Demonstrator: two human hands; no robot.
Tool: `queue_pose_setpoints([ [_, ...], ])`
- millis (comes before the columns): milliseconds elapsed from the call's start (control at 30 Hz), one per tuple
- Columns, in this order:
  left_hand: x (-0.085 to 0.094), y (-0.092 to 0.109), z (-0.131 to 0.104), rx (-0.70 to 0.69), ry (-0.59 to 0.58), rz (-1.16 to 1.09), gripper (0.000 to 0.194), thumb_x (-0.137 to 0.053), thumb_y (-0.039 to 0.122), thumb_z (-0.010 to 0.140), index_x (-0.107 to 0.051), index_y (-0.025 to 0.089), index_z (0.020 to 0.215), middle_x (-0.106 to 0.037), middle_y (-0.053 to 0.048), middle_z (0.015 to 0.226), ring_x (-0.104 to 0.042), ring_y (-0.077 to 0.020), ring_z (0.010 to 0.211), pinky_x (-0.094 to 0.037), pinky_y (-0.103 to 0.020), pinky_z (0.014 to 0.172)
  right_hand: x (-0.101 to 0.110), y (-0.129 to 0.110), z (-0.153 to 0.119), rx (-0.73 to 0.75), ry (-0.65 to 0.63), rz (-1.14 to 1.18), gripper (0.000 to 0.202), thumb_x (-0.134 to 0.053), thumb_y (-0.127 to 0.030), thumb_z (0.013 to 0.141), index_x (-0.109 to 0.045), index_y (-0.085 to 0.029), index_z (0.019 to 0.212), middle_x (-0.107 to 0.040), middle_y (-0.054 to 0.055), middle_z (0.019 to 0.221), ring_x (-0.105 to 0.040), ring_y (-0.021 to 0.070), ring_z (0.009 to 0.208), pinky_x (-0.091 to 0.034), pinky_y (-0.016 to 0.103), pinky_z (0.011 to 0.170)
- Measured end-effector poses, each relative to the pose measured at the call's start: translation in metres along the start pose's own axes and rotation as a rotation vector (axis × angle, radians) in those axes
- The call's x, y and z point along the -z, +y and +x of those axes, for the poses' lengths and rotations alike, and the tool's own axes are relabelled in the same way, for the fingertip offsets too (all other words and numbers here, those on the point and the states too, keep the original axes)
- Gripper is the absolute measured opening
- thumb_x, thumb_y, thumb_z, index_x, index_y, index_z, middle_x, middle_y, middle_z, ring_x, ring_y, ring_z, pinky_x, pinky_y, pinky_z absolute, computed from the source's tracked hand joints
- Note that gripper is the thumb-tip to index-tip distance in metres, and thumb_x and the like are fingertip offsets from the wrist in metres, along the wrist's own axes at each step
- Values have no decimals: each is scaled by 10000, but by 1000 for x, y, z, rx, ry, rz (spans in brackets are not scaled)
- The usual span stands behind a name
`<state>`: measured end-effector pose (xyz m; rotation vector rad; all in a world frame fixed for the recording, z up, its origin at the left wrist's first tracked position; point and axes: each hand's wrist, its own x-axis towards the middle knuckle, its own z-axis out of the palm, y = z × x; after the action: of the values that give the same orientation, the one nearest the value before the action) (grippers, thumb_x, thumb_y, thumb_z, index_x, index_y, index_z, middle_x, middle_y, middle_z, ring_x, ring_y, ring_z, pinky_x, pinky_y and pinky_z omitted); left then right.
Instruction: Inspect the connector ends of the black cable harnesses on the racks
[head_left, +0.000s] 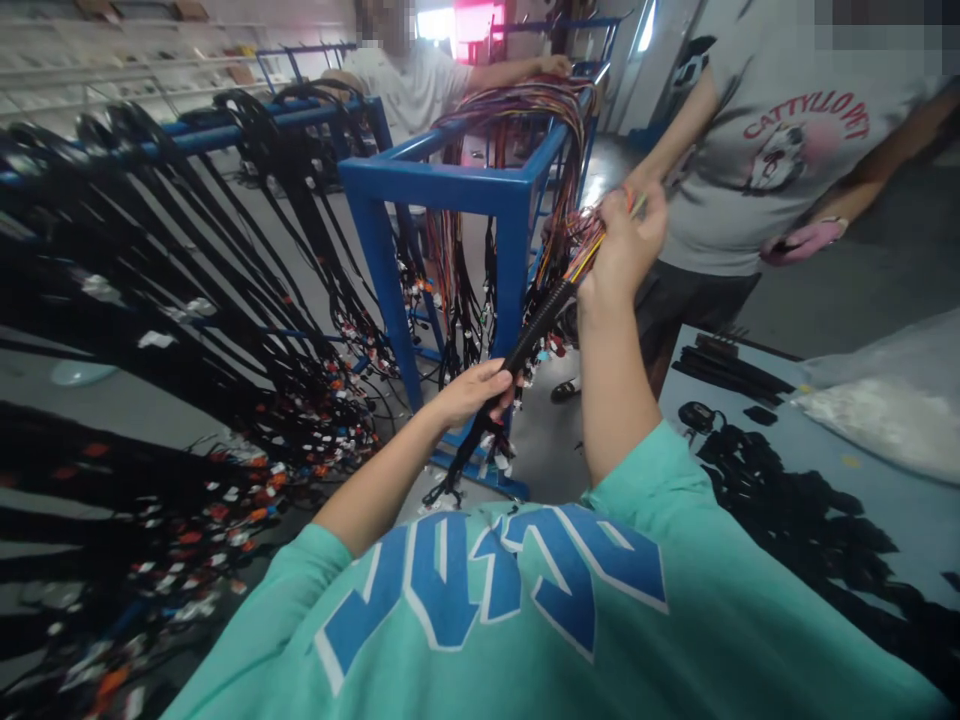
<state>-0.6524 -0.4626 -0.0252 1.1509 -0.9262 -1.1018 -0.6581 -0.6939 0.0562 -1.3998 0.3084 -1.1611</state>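
Observation:
A black corrugated tube runs diagonally between my hands, with coloured wires coming out of its upper end. My left hand is wrapped round the tube's lower part. Below it a dark bundle with small connectors hangs down. Up and to the right, my right hand is closed round the coloured wires, just beyond the tube's end. Beside the tube stands a blue metal frame, with a thick bundle of wires draped over its top.
Black harnesses with many connectors hang from a blue rack on the left. A person in a grey shirt stands close at the right, another behind the frame. A table at the right holds black parts and a plastic bag.

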Motion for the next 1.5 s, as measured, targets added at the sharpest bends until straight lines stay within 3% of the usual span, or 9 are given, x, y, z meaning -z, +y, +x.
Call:
queue_pose_setpoints([
  [67,1,7,5,-7,44,-30,433,-590,552,708,-502,144,821,-456,64,532,-383,-33,355,-296,-173,374,-3,-2,-10,-228,82,242,154,-430,-392,874,-479,-261,810,-600,-26,747,-584,89,800,-511,246,747],
  [167,-4,20,7,16,59,-83,415,-595,535,715,-504,145,821,-449,63,547,-361,-26,345,-287,-168,350,-9,-7,-31,-521,-61,484,339,-411,-518,845,-476,-224,689,-598,-15,679,-610,97,691,-532,251,622],
  [233,-8,29,7,37,64,-123,418,-600,538,709,-501,146,818,-450,61,557,-363,-27,342,-302,-172,344,-12,-11,-42,-589,-76,548,324,-393,-472,870,-490,-211,705,-608,-7,684,-617,94,669,-532,239,583],
  [567,-23,31,2,122,71,-196,468,-545,607,716,-468,151,789,-441,71,513,-399,-45,328,-368,-187,346,-24,-24,-42,-461,30,482,251,-536,-331,829,-392,-201,669,-443,-101,501,-405,15,354,-374,124,357],
  [733,-27,16,6,114,39,-219,499,-515,646,706,-449,156,780,-441,92,482,-403,-42,318,-537,-315,555,-24,-20,-37,-518,12,381,293,-547,-352,820,-358,-204,652,-331,-125,433,-316,15,297,-288,122,295],
  [967,-37,7,3,73,139,-116,449,-513,597,737,-440,157,788,-458,89,518,-427,-38,340,-519,-266,506,-18,-11,-37,-428,94,312,279,-557,-338,804,-356,-215,656,-341,-129,413,-330,32,283,-286,137,284],
  [1233,-36,-2,-9,90,175,-163,448,-539,585,724,-440,157,810,-480,81,538,-452,-56,358,-505,-287,516,-21,-1,-30,-516,142,304,247,-489,-221,837,-375,-204,619,-352,-117,404,-321,37,293,-286,157,306],
  [1367,-34,-14,-23,79,126,-222,464,-549,581,722,-461,150,869,-532,40,600,-574,-114,514,-480,-302,632,-12,-5,-18,-577,156,368,305,-434,-229,876,-340,-202,587,-305,-120,397,-279,20,293,-273,138,313],
  [1500,-34,-14,-34,80,64,-41,462,-674,465,664,-467,161,944,-594,-25,824,-597,-165,827,-434,-281,740,2,-10,-3,-503,96,373,333,-453,-289,876,-326,-210,578,-295,-117,403,-273,24,308,-299,140,315],
])
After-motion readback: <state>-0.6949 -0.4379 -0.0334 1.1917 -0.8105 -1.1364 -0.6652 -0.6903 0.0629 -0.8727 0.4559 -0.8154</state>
